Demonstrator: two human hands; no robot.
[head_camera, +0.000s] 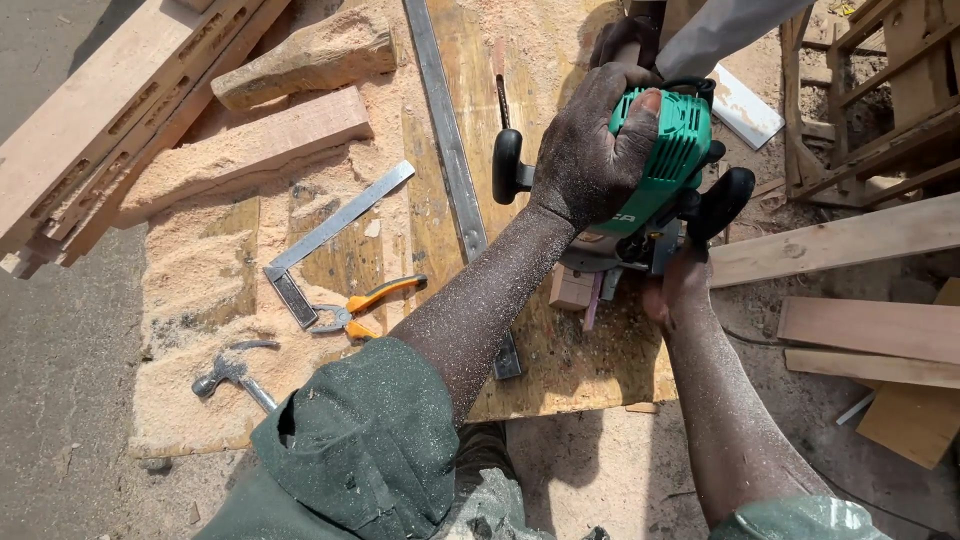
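- Left hand (592, 150): we find it closed over the top of the green router (655, 165), fingers wrapped round the motor housing; forearm dusted with sawdust.
- At far left we note long mortised timbers (110, 125) lying aslant, with rough wood blocks (255, 140) beside them.
- A claw hammer (232, 372) lies in the sawdust on the table (590, 370), near its lower left edge.
- A steel try square (330, 235) lies just above orange-handled pliers (362, 308).
- A long metal straightedge (445, 140) runs down the board, left of the router.
- The router sits on a small wood piece (573, 290) at the table's right part.
- Right hand (680, 290): we see it under the router's black side knob; whether it grips we cannot tell.
- Planks (860, 235) lie at right.
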